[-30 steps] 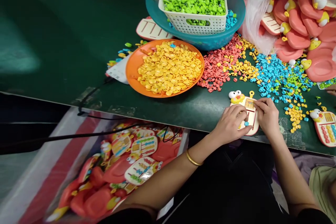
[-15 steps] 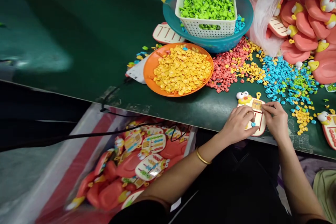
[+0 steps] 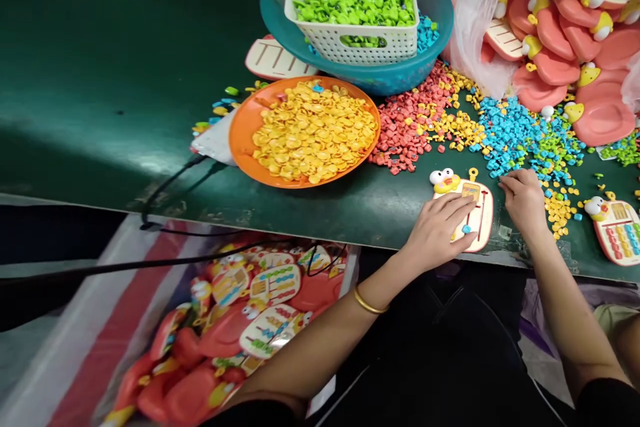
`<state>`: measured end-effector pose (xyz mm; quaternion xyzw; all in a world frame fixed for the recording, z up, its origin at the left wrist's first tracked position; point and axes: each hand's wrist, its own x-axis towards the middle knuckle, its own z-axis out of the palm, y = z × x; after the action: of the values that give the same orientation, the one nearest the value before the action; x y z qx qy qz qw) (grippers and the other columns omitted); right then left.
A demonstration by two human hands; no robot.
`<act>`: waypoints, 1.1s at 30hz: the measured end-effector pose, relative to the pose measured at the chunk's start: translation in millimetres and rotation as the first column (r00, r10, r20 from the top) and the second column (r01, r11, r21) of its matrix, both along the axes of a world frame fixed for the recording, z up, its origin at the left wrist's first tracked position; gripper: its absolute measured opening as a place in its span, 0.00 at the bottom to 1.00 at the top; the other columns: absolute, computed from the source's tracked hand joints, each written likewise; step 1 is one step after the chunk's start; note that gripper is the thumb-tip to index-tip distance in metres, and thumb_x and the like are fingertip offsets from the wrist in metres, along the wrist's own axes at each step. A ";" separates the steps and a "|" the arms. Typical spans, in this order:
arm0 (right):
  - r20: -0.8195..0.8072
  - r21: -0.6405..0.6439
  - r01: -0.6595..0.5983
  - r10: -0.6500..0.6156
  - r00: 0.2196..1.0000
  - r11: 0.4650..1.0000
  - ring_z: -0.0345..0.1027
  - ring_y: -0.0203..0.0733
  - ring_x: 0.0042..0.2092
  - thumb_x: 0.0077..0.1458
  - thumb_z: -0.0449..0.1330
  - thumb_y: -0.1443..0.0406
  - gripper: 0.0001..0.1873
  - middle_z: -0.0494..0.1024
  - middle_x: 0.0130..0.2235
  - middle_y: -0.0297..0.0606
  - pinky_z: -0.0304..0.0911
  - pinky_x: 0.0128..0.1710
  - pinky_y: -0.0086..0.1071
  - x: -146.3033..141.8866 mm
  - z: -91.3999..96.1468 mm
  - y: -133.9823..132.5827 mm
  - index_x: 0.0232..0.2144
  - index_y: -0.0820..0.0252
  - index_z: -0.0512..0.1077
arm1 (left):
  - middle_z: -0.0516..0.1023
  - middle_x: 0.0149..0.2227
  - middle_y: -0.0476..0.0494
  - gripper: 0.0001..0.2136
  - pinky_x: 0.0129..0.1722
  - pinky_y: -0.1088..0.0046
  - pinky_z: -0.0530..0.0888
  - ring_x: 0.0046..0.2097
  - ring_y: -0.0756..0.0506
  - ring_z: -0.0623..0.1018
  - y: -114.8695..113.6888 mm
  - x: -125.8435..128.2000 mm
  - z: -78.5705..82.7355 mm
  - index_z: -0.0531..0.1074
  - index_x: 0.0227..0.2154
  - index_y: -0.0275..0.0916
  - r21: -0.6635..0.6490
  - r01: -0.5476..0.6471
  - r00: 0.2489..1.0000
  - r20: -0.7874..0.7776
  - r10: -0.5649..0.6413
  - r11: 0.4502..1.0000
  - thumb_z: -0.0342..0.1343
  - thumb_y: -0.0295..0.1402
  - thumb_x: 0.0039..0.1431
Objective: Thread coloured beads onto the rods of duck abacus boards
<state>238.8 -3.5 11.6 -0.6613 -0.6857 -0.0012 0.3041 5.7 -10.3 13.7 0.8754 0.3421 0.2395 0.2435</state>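
A toy board [image 3: 483, 213] with a cream face, slots and a bulging-eyed yellow duck head lies near the table's front edge. My left hand [image 3: 437, 227] rests over its left part, fingers stretched out across the face. A blue bead [image 3: 467, 229] sits on the board by my left thumb, and part of the face is hidden under the hand. To the right of the board, apart from it, my right hand [image 3: 525, 203] has its fingers bent and tips together beside the loose blue beads [image 3: 505, 133]. Whatever those fingertips hold is too small to make out.
An orange plate [image 3: 240, 140] holds yellow pieces. Behind it, a white basket [image 3: 325, 43] of green pieces stands in a blue basin [image 3: 395, 83]. Loose red beads [image 3: 410, 127] lie alongside. Another duck board [image 3: 620, 233] is at right; a bag [image 3: 467, 33] holds more.
My right hand has left the board and moved right, towards the loose beads. My left fingers have straightened out over the board. The view has shifted a little.
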 end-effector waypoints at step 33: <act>-0.115 -0.101 -0.193 0.181 0.977 0.976 0.68 0.45 0.44 0.64 0.55 0.65 0.12 0.76 0.41 0.41 0.68 0.45 0.41 -27.0 8.5 -22.0 0.43 0.52 0.79 | 0.74 0.48 0.38 0.18 0.56 0.55 0.68 0.55 0.37 0.72 2.8 0.7 -7.0 0.66 0.42 0.40 0.046 -0.029 0.992 0.127 0.022 0.999 0.62 0.45 0.56</act>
<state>211.8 -25.5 20.1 -0.6088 -0.7270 0.1008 0.3010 6.5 -7.5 6.8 0.8595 0.3313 0.3059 0.2406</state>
